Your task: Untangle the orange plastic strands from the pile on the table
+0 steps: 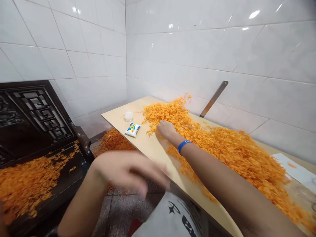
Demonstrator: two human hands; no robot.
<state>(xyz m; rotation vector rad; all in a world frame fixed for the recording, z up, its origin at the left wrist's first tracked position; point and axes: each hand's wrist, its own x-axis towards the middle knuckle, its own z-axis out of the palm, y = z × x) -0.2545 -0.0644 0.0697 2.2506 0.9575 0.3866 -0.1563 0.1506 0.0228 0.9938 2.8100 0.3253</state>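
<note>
A big heap of small orange flowers on thin stems [229, 154] spreads along the light wooden table [140, 144]. My right hand [166, 129], below a blue wristband, reaches to the heap's left end. Its fingers are curled closed at a bunch of orange flower sprigs [168, 113], and the fingertips are partly hidden. Over the table's near edge hangs my left hand [133, 168], blurred by motion, with thumb and fingers apart and nothing visible in it. Left of my right hand lie a small white, blue and yellow packet [132, 129] and a glass of whitish contents [128, 115].
A dark carved wooden bench [44, 115] stands at left, with loose orange petals [29, 181] on its seat. More orange material [113, 144] lies on the floor beyond. White paper [296, 168] rests at the table's right. Behind are a tiled wall [172, 49] and a metal bracket [214, 98].
</note>
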